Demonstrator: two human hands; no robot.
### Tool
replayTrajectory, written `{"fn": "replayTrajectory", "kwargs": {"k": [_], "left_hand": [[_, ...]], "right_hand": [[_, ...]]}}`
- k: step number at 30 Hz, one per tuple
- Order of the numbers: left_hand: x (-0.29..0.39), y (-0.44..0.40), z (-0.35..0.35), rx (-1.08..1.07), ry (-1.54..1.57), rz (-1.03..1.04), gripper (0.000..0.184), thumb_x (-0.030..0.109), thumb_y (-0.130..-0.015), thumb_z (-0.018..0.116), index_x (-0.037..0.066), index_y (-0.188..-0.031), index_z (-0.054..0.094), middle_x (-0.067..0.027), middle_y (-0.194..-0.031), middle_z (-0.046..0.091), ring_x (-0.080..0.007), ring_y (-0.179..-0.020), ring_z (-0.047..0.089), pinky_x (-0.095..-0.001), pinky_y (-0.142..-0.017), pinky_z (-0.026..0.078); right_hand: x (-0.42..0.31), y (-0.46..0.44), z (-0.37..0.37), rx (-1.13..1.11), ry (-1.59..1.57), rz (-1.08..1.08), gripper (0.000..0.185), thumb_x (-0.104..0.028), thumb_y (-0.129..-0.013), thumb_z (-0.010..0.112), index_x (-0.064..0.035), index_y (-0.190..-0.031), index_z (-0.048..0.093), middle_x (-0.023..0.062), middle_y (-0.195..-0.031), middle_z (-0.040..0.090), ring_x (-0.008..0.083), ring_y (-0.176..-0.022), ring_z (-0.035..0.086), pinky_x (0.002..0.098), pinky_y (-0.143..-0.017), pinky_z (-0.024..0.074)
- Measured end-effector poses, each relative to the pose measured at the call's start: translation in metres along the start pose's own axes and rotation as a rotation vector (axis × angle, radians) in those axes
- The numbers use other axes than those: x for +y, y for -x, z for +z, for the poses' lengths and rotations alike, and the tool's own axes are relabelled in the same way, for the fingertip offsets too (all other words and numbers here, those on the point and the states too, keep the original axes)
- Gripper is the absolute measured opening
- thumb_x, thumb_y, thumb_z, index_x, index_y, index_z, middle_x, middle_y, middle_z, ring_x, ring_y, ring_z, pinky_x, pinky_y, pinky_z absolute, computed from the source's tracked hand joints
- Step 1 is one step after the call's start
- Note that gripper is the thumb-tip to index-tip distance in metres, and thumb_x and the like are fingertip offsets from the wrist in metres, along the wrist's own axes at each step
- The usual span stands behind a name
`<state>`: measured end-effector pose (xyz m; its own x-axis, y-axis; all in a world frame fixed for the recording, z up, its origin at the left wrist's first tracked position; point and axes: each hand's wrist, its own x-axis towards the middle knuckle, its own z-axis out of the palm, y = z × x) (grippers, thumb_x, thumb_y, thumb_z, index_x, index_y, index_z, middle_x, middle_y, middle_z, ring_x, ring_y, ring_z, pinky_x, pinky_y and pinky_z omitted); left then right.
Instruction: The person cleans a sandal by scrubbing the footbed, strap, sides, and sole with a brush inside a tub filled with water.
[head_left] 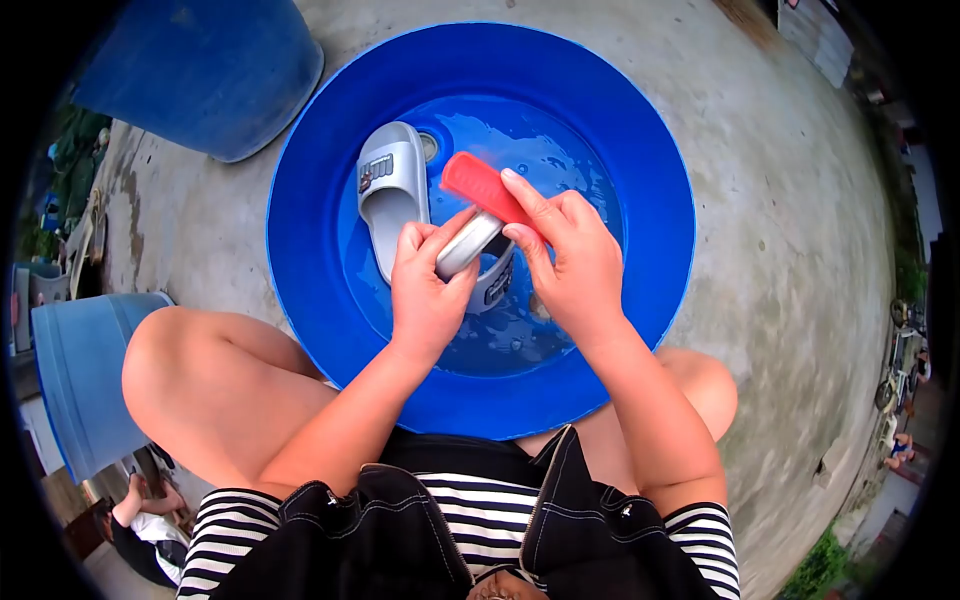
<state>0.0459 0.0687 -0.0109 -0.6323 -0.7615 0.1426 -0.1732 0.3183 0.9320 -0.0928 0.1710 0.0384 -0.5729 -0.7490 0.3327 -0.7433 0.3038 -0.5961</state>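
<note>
Over a round blue tub (655, 200) with shallow water in it, my left hand (430, 285) grips a grey slide sandal (470, 243) by its sole end. The sandal is tilted, its strap hanging toward the water. A red scrubbing brush (485, 185) is held in the fingers of my right hand (570, 250), against or just over the sandal's sole; its bristles are hidden and one end is blurred. The other grey slide sandal (393, 200) leans on the tub's left inner side, strap facing up.
A large blue bin (205, 80) stands on the concrete floor (790, 330) at the upper left. A lighter blue bucket (95, 375) is by my left knee. Another person (145, 530) is at the lower left. A round drain plug (428, 147) shows inside the tub.
</note>
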Motion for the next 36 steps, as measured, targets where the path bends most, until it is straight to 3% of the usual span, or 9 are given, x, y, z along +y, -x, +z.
{"fn": "replayTrajectory", "kwargs": {"k": [4,10,16,20,26,29,32,33,36], "left_hand": [[-0.016,-0.002,0.002,0.023,0.029,0.197,0.042,0.001,-0.089,0.073,0.004,-0.131,0.07,-0.0064,-0.101,0.055,-0.0169,-0.093,0.057,-0.0278,-0.085,0.049],[0.005,-0.001,0.001,-0.015,0.005,-0.02,0.047,0.0,-0.085,0.073,0.009,-0.131,0.071,-0.0082,-0.1,0.051,-0.0198,-0.092,0.056,-0.031,-0.083,0.05],[-0.011,-0.002,0.002,0.052,0.012,0.204,0.044,0.001,-0.087,0.073,0.011,-0.13,0.072,-0.0073,-0.098,0.053,-0.0192,-0.09,0.057,-0.0299,-0.081,0.05],[-0.003,-0.005,-0.002,0.064,0.015,0.038,0.04,0.004,-0.09,0.074,0.011,-0.13,0.072,-0.006,-0.099,0.054,-0.0165,-0.089,0.058,-0.0276,-0.078,0.05],[-0.009,-0.009,-0.008,0.122,0.009,-0.001,0.037,0.008,-0.093,0.073,0.014,-0.129,0.073,-0.0055,-0.099,0.055,-0.0164,-0.088,0.058,-0.0292,-0.08,0.05],[-0.009,-0.011,-0.013,0.119,0.004,-0.014,0.032,0.014,-0.097,0.071,0.005,-0.128,0.07,-0.0059,-0.103,0.058,-0.0148,-0.092,0.055,-0.0282,-0.084,0.046],[-0.012,-0.014,-0.017,0.132,-0.009,-0.088,0.03,0.015,-0.098,0.071,0.004,-0.126,0.07,-0.0058,-0.103,0.058,-0.0145,-0.092,0.056,-0.0281,-0.084,0.046],[-0.018,-0.015,-0.017,0.161,0.004,-0.093,0.033,0.013,-0.096,0.072,0.007,-0.128,0.071,-0.0072,-0.104,0.058,-0.0166,-0.094,0.058,-0.0296,-0.085,0.048],[-0.024,-0.018,-0.018,0.18,0.041,-0.09,0.036,0.012,-0.094,0.073,0.009,-0.129,0.07,-0.0091,-0.107,0.058,-0.0196,-0.097,0.06,-0.0318,-0.087,0.05]], "right_hand": [[-0.012,0.01,0.0,-0.009,-0.06,-0.282,0.048,-0.026,-0.089,0.076,-0.0281,-0.136,0.069,0.0036,-0.08,0.054,0.021,-0.074,0.057,0.0356,-0.063,0.0494],[0.013,-0.001,0.003,0.014,-0.093,0.08,0.046,-0.028,-0.09,0.074,-0.0275,-0.136,0.069,0.004,-0.08,0.056,0.0221,-0.074,0.059,0.0369,-0.063,0.05],[0.007,0.013,0.011,-0.01,-0.153,-0.204,0.048,-0.028,-0.09,0.076,-0.0283,-0.137,0.068,0.0054,-0.08,0.054,0.0229,-0.074,0.058,0.0358,-0.066,0.0495],[0.112,0.002,0.048,-0.059,0.075,0.383,0.051,-0.026,-0.105,0.056,-0.0188,-0.154,0.047,0.0205,-0.115,0.068,0.0411,-0.107,0.066,0.048,-0.09,0.0525],[0.194,0.037,0.068,-0.109,0.056,1.052,0.06,-0.015,-0.103,0.054,-0.0168,-0.16,0.035,0.0198,-0.129,0.067,0.0386,-0.117,0.066,0.0475,-0.098,0.0518],[0.211,0.046,0.093,-0.21,-0.375,0.972,0.056,-0.024,-0.106,0.056,-0.0159,-0.158,0.039,0.0145,-0.131,0.068,0.0319,-0.117,0.067,0.0419,-0.096,0.053],[0.112,-0.002,0.051,-0.602,-1.328,0.841,0.054,-0.033,-0.106,0.06,-0.0163,-0.156,0.047,0.0045,-0.109,0.066,0.0167,-0.088,0.059,0.0308,-0.078,0.0492],[0.082,-0.011,0.044,-0.626,-1.344,0.712,0.053,-0.033,-0.106,0.06,-0.0169,-0.155,0.048,0.0014,-0.097,0.062,0.0107,-0.072,0.049,0.0255,-0.067,0.0445],[0.025,-0.013,0.03,-0.441,-0.97,0.249,0.047,-0.035,-0.102,0.065,-0.0197,-0.146,0.059,0.0027,-0.088,0.061,0.0157,-0.074,0.058,0.0321,-0.069,0.0493]]}}
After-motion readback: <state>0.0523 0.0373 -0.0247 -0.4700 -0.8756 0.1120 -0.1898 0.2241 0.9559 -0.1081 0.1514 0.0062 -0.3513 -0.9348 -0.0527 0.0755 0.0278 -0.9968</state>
